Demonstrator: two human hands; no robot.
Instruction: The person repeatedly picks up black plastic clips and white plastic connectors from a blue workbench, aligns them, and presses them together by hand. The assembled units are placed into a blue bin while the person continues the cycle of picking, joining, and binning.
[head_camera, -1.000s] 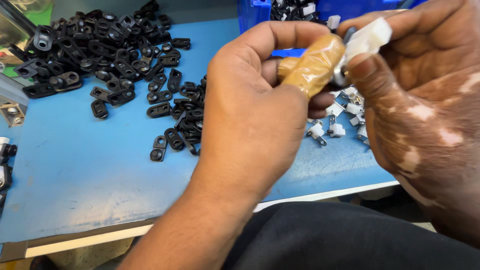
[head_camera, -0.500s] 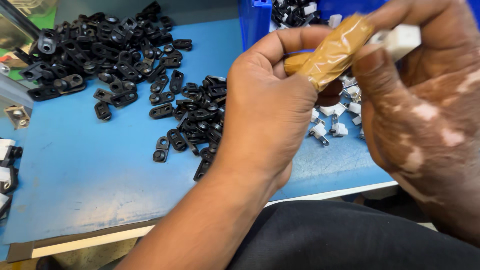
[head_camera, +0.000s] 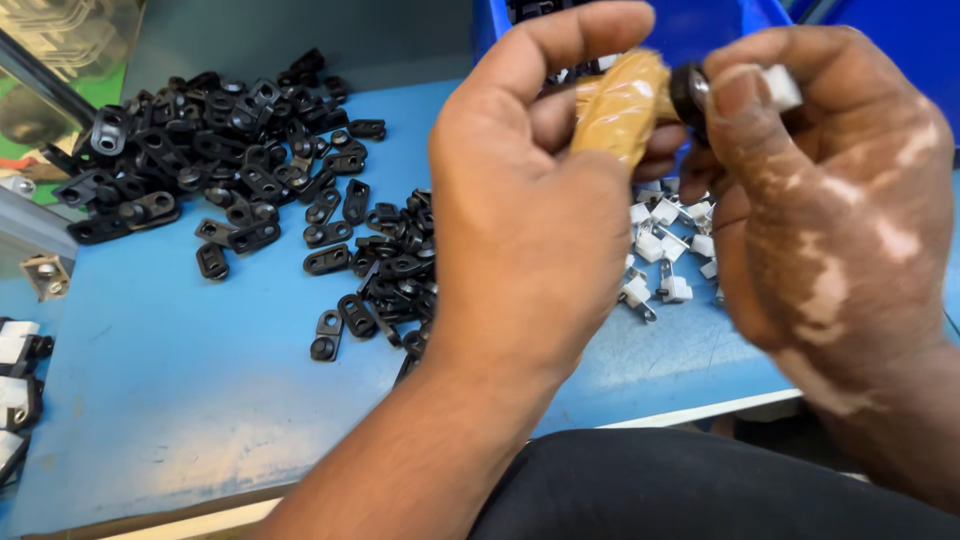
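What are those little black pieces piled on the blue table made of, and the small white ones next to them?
The black pieces look like moulded plastic: matte with a soft sheen, identical shapes, round holes. Coated metal cannot be ruled out. The white pieces look like glossy white plastic blocks, some with thin greyish pins that seem metal. The blue table seems a smooth painted or laminated surface, scuffed pale in patches.

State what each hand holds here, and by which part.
The right hand pinches a small black ring-shaped part by its rim, with a white piece at its fingertips. The left hand, thumb taped tan, meets it; its own grip is hidden.
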